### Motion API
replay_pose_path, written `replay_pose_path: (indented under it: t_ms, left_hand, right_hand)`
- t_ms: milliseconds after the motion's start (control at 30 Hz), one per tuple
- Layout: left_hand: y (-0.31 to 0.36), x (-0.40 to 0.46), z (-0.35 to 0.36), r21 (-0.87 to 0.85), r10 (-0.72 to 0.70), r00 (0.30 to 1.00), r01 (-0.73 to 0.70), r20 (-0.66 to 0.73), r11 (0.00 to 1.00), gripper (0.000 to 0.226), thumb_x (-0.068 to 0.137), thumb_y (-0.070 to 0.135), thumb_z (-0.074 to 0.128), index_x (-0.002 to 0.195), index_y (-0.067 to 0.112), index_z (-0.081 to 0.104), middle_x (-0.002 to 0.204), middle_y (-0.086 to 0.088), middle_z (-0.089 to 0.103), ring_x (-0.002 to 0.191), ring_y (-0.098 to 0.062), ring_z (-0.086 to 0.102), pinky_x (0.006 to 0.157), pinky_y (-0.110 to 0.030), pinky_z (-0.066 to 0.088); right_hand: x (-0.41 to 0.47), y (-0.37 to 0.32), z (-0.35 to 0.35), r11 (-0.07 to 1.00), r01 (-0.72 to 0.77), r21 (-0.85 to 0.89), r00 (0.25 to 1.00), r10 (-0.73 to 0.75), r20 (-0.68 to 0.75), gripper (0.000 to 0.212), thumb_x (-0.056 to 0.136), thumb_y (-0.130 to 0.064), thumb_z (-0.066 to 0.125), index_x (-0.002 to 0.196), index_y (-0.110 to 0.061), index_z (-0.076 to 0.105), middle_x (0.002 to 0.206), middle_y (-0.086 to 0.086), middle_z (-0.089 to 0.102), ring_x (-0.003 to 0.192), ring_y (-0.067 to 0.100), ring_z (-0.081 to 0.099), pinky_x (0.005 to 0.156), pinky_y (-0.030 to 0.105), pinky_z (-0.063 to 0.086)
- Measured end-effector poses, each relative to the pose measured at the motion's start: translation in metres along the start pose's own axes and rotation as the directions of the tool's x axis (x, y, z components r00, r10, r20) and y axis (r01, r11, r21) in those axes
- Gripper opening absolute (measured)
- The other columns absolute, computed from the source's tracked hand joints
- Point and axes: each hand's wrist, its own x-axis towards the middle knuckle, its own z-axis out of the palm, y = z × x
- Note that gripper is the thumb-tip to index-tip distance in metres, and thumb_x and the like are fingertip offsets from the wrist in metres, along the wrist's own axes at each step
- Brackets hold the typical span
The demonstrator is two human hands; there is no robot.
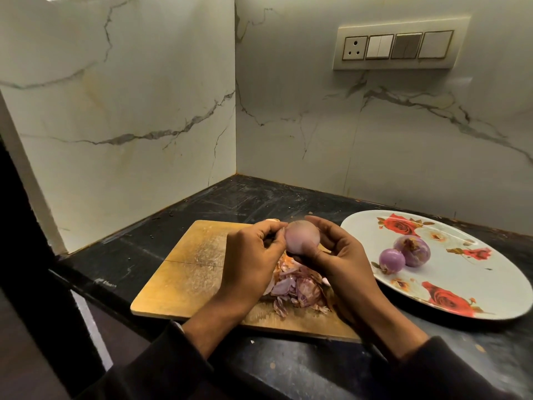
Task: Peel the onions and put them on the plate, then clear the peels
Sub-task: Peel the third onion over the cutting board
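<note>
My right hand holds a pale purple onion above the wooden cutting board, fingers curled round it. My left hand pinches at the onion's left side with curled fingers. Under both hands a pile of purple and brown peels lies on the board. Two peeled onions, a small one and a bigger one, sit touching each other on the white rose-patterned plate at the right.
The board and plate rest on a dark stone counter in a corner of marble-look walls. A switch panel is on the right wall. A small pale piece shows behind my left hand.
</note>
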Motion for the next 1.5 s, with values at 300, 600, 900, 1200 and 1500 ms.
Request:
replay_pose_path:
  t_ms: [300, 600, 900, 1200, 1500]
  left_hand:
    - [-0.005, 0.004, 0.005, -0.135, -0.138, 0.988, 0.146, 0.062, 0.980, 0.027, 0.097, 0.021, 0.063, 0.123, 0.018, 0.070, 0.107, 0.013, 0.072, 0.099, 0.007, 0.067, 0.079, -0.015, 0.056]
    - [-0.006, 0.004, 0.004, -0.159, -0.190, 0.974, 0.208, 0.122, 0.965, 0.025, 0.099, 0.014, 0.060, 0.122, 0.019, 0.070, 0.095, 0.023, 0.068, 0.091, 0.004, 0.070, 0.074, -0.018, 0.059]
    - [-0.008, 0.005, 0.001, -0.049, -0.154, 0.987, 0.156, 0.035, 0.987, 0.022, 0.097, 0.017, 0.064, 0.117, 0.017, 0.073, 0.100, 0.011, 0.074, 0.093, 0.003, 0.069, 0.079, -0.017, 0.058]
    - [-0.009, 0.006, 0.003, -0.118, -0.233, 0.972, 0.235, 0.035, 0.965, 0.021, 0.097, 0.017, 0.064, 0.116, 0.018, 0.072, 0.097, 0.013, 0.073, 0.089, 0.004, 0.070, 0.073, -0.016, 0.058]
    - [-0.005, 0.009, 0.004, -0.503, -0.406, 0.870, 0.494, 0.280, 0.710, 0.028, 0.096, 0.017, 0.060, 0.122, 0.016, 0.069, 0.111, 0.000, 0.076, 0.102, -0.014, 0.073, 0.081, -0.029, 0.061]
  right_hand:
    - [0.003, -0.002, 0.000, 0.992, -0.025, 0.124, 0.999, 0.031, -0.043, 0.054, 0.073, -0.018, 0.077, 0.126, -0.020, 0.065, 0.124, 0.009, 0.071, 0.110, 0.029, 0.071, 0.087, 0.043, 0.060]
    - [0.003, 0.002, 0.004, 0.989, -0.035, 0.140, 0.999, 0.037, -0.012, 0.052, 0.074, -0.017, 0.076, 0.125, -0.020, 0.065, 0.125, 0.009, 0.070, 0.110, 0.030, 0.071, 0.088, 0.043, 0.059]
    - [0.003, 0.002, 0.007, 0.992, -0.046, 0.113, 0.999, 0.046, 0.001, 0.051, 0.078, -0.017, 0.074, 0.128, -0.018, 0.064, 0.123, 0.010, 0.071, 0.111, 0.029, 0.071, 0.094, 0.048, 0.057]
    - [-0.001, -0.002, 0.010, 0.996, -0.027, 0.090, 0.999, 0.029, -0.019, 0.053, 0.077, -0.019, 0.074, 0.129, -0.018, 0.064, 0.125, 0.010, 0.070, 0.110, 0.028, 0.071, 0.090, 0.045, 0.059]
    - [0.003, -0.004, 0.008, 0.960, -0.092, 0.263, 0.995, 0.099, -0.011, 0.044, 0.086, -0.008, 0.067, 0.129, -0.013, 0.062, 0.123, 0.014, 0.070, 0.108, 0.031, 0.072, 0.082, 0.037, 0.062]
